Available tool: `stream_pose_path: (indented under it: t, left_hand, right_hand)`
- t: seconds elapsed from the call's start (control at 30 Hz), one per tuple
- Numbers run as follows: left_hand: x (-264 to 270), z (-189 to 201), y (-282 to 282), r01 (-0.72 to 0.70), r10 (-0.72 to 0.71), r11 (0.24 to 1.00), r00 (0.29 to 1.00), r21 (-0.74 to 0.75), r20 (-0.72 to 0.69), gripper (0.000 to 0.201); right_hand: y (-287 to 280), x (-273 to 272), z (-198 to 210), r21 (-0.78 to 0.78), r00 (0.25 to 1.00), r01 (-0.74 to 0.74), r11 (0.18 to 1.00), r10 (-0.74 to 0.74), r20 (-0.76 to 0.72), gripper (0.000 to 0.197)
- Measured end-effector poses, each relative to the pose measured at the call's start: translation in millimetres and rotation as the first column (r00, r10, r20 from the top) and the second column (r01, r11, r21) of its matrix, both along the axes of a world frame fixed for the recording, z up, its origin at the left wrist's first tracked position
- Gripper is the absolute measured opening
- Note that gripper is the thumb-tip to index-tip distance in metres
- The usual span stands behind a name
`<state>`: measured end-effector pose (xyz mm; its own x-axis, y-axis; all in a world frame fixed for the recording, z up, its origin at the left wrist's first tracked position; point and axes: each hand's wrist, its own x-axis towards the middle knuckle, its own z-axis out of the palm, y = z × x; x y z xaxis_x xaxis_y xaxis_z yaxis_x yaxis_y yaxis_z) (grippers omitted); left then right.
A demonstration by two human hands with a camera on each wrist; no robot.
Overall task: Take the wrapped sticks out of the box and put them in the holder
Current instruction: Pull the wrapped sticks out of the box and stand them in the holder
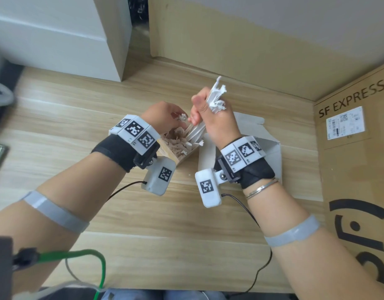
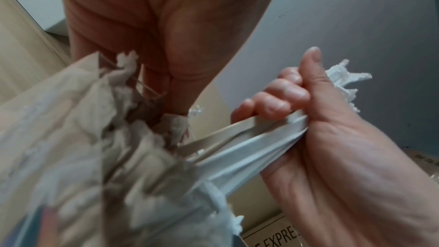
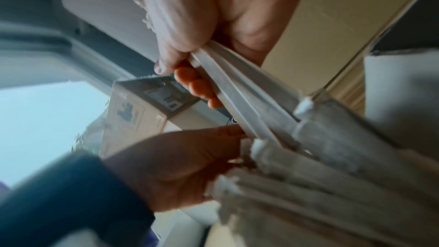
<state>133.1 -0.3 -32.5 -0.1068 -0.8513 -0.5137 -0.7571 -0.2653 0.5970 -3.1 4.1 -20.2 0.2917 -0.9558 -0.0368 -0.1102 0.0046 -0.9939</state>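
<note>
My right hand (image 1: 205, 109) grips a bundle of white paper-wrapped sticks (image 1: 216, 96) in its fist. The bundle's twisted tops stick out above the fist, and its lower ends (image 2: 249, 147) slant down into the small wooden holder (image 1: 182, 159). The holder is packed with several more wrapped sticks (image 1: 175, 144). My left hand (image 1: 175, 118) reaches into the holder from the left, its fingertips (image 2: 171, 104) pinching wrapper ends among those sticks. The opened white box (image 1: 271, 152) lies flat behind and right of the holder, partly hidden by my right wrist.
A cardboard carton marked SF EXPRESS (image 1: 355, 148) stands along the right edge of the wooden table (image 1: 143, 213). Another tall carton (image 1: 230, 40) and a white box (image 1: 67, 40) stand at the back. A green cable (image 1: 78, 254) loops at the near left.
</note>
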Motion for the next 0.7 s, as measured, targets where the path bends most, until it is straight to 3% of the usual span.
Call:
stream_pose_path:
  t: [0.13,0.27,0.33,0.47,0.57,0.63,0.7]
  left_hand:
    - [-1.4,1.8,-0.8,0.017,-0.017,1.000,0.999,0.002,0.037,0.033]
    - [0.1,-0.1,-2.2,0.017,-0.018,1.000,1.000,0.017,0.018,0.039]
    - [1.4,-0.8,-1.7,0.012,-0.012,1.000,1.000,0.021,0.006,0.041]
    - [0.9,-0.8,-0.9,-0.003,0.003,1.000,1.000,0.027,0.003,0.043]
    - [0.2,-1.0,-1.1,-0.026,0.025,0.999,1.000,0.024,0.007,0.040]
    - [0.0,-1.2,-1.5,-0.020,0.019,0.999,1.000,0.027,0.006,0.041]
    - [0.2,-0.5,-1.7,-0.015,0.015,0.999,1.000,0.034,0.003,0.044]
  right_hand:
    - [3.1,-1.9,-10.7,0.001,0.960,-0.117,0.993,0.113,-0.257,0.026]
    - [8.2,-2.4,-23.0,0.096,0.807,-0.084,0.992,0.124,-0.577,0.023]
    - [10.2,-6.6,-23.6,0.064,0.825,-0.055,0.996,0.082,-0.560,0.026]
    - [8.8,-12.5,-4.8,-0.167,0.839,-0.105,0.980,-0.003,-0.545,0.009]
    - [6.6,-11.0,9.8,-0.231,0.844,-0.156,0.960,0.008,-0.536,0.005]
    - [4.4,-11.0,10.0,-0.189,0.801,-0.188,0.964,0.039,-0.597,0.005]
    - [3.7,-12.9,1.7,-0.077,0.673,-0.256,0.964,0.120,-0.730,0.004]
